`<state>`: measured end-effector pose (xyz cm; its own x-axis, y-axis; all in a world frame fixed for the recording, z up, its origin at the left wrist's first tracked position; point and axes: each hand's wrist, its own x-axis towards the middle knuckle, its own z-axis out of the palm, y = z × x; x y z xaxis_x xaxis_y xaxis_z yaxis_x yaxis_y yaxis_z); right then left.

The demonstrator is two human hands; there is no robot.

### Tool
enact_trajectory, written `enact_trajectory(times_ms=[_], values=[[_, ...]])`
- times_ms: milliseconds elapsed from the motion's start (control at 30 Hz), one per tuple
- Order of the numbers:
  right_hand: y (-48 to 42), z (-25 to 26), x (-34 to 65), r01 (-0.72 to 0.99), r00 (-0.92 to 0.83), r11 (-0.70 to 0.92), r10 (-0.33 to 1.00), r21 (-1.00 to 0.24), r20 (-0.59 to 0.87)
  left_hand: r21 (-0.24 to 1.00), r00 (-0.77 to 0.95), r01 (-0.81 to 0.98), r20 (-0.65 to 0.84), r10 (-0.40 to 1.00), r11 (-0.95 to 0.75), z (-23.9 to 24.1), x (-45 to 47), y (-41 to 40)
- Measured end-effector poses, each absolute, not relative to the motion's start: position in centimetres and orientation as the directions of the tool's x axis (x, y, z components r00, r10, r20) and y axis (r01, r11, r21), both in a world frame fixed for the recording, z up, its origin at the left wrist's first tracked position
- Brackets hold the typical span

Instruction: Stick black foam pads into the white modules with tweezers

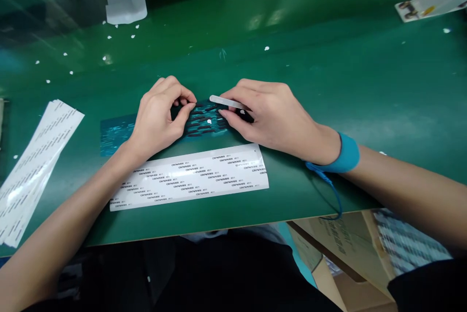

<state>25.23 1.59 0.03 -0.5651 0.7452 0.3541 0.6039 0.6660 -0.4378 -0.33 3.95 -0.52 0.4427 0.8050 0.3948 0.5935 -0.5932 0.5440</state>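
Left hand (160,110) pinches film (111,134), right hand (270,112) grips tool (224,101), mid-frame; sheet (219,171) (forearm (98,190) obstructing one end) lies below, strips (40,166) far left.

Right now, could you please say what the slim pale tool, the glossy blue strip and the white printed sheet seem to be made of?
The slim pale tool looks satin, metal or plastic; its soft sheen leaves it open. The glossy blue strip is probably plastic film, given its rippled reflections. The white printed sheet seems coated paper, judging by its shiny patches.
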Motion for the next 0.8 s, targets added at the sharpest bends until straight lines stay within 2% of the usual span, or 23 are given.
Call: enact_trajectory(times_ms=[167, 367, 533, 667, 800], values=[[1.7, 0.0, 25.2, 0.588, -0.553, 0.659, 0.751, -0.469, 0.361, 0.55, 0.435, 0.587, 0.404, 0.804, -0.594, -0.5, -0.1, 3.8], [1.7, 0.4, 25.0, 0.528, -0.467, 0.671, 0.741, -0.52, 0.483, 0.629, 0.338, 0.532, 0.456, 0.823, -0.567, 0.2, 0.2, 3.1], [0.7, 1.0, 24.2, 0.412, -0.453, 0.726, 0.688, -0.551, 0.568, 0.669, 0.332, 0.46, 0.48, 0.812, -0.584, 1.0, 1.3, 1.4], [0.4, 0.9, 23.9, 0.411, -0.427, 0.686, 0.727, -0.6, 0.538, 0.775, 0.298, 0.336, 0.451, 0.841, -0.535, 1.2, 1.9, 0.5], [0.5, 0.8, 23.9, 0.327, -0.401, 0.686, 0.723, -0.65, 0.562, 0.784, 0.267, 0.332, 0.456, 0.849, -0.525, 1.3, 2.2, 0.0]])
